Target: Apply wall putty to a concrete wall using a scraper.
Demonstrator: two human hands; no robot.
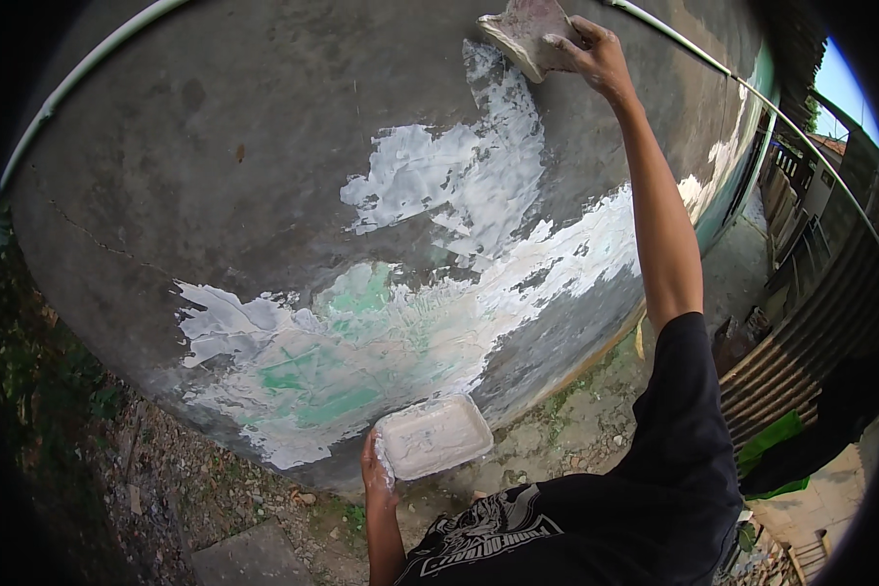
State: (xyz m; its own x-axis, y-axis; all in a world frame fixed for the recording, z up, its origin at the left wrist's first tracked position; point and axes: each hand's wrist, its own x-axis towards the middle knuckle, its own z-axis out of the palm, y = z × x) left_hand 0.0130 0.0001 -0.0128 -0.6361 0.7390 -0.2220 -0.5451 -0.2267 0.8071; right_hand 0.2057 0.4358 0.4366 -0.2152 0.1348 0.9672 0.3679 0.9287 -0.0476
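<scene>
My right hand is closed on a flat, putty-smeared scraper high against the dark grey wall, just at the top of a rough white putty patch. Lower, a longer band of white putty crosses the wall, with pale green areas in it. My left hand, white-smeared, grips a shallow pale tray of white paste at its left side, in front of the lower wall.
White pipes arch along the wall's upper part. Below are rubble and dirt with a concrete slab. At right are a narrow passage, corrugated sheeting and green leaves. Dark foliage borders the left.
</scene>
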